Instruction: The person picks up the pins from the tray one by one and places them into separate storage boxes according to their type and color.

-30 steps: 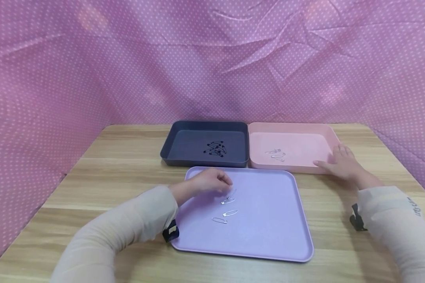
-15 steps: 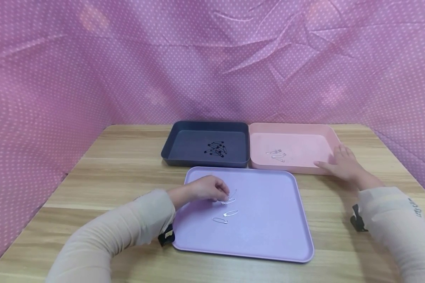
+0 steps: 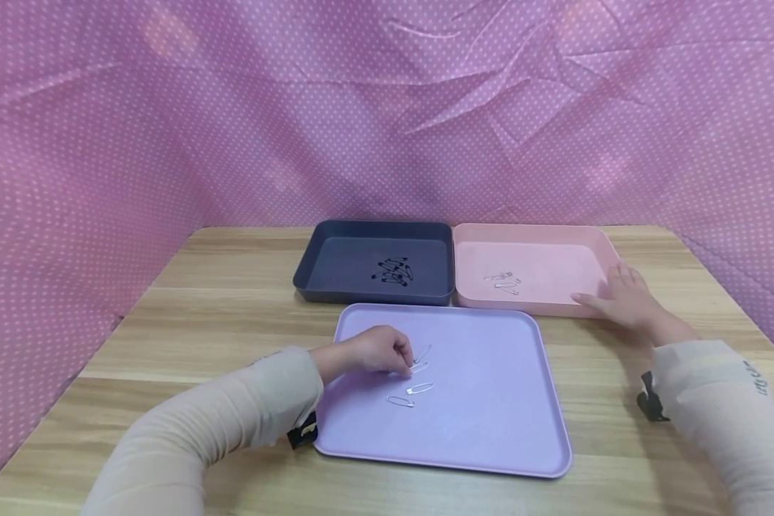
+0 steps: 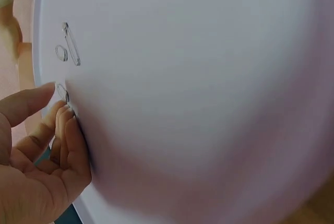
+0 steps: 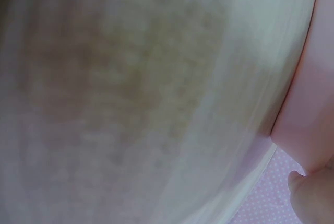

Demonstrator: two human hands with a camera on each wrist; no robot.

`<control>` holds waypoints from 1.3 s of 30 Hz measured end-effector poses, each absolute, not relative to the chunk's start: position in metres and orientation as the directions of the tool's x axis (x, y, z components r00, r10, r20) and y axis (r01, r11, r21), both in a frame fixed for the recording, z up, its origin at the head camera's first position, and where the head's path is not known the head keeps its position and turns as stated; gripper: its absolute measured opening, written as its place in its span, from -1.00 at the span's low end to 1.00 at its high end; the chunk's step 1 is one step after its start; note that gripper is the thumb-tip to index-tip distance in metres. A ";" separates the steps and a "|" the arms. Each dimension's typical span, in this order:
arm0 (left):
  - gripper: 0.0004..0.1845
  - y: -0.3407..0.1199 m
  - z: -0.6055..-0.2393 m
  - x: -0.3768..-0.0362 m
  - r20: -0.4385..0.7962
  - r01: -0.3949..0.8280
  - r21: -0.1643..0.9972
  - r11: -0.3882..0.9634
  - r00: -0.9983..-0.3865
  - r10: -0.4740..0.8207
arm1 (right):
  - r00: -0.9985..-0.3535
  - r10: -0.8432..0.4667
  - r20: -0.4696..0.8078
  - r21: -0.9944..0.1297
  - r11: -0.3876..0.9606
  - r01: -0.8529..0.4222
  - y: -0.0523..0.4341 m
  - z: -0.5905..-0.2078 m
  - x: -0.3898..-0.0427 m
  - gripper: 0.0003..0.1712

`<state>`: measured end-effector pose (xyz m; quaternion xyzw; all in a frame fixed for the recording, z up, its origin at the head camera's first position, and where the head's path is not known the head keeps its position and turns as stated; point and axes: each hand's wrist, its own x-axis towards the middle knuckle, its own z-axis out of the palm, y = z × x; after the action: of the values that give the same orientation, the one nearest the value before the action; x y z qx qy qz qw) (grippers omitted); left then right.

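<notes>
Landmark: lilac tray (image 3: 490,423) on the bench (image 3: 219,315).

Left hand (image 3: 370,351) sits over the tray's left-centre, well nearer the loose pins than the right hand. Four silver safety pins lie on the tray just right of and below its fingertips. The pin in question, silver safety pin (image 3: 418,367), lies directly at the fingertips, long axis roughly left–right with a slight tilt, one end under the fingers. In the left wrist view the thumb and curled fingers (image 4: 68,130) close on this pin (image 4: 62,94); contact is clear, but whether it is lifted off the tray surface I cannot tell. A second pin (image 3: 423,352) lies just beyond it toward the tray's far edge, two more (image 3: 419,388) nearer the tray's middle.

Right hand (image 3: 622,297) is well apart from the lilac tray, off its far right corner, fingers extended and relaxed, resting against the right wall of the pink tray (image 3: 542,240); holds nothing. Pink tray carries a few silver pins; dark tray (image 3: 374,229) beside it carries black ones.
</notes>
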<state>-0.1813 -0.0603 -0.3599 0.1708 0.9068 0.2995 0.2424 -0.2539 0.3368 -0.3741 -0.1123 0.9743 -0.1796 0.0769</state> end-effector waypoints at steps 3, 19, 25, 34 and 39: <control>-0.93 -0.059 -0.360 -0.180 -0.311 0.218 0.604 0.766 -0.821 0.478 | -0.963 -0.244 -0.111 -0.369 0.910 -0.188 0.336 -0.374 -0.253 0.13; -0.90 -0.058 -0.356 -0.178 -0.292 0.290 0.526 0.800 -0.821 0.490 | -0.966 -0.235 -0.111 -0.387 0.905 -0.175 0.336 -0.373 -0.252 0.14; -0.91 -0.061 -0.352 -0.183 -0.294 0.247 0.580 0.776 -0.825 0.482 | -0.963 -0.247 -0.109 -0.373 0.908 -0.191 0.336 -0.372 -0.252 0.12; -0.91 -0.056 -0.342 -0.194 -0.264 0.211 0.677 0.705 -0.825 0.500 | -0.966 -0.233 -0.115 -0.383 0.907 -0.174 0.335 -0.375 -0.252 0.15; -0.99 -0.049 -0.335 -0.203 -0.260 0.173 0.698 0.695 -0.842 0.472 | -0.967 -0.228 -0.117 -0.387 0.907 -0.167 0.334 -0.375 -0.252 0.16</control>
<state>-0.2032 -0.0492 -0.3348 0.1802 0.8950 0.3466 0.2153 -0.2515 0.3344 -0.3746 -0.1013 0.9731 -0.1907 0.0798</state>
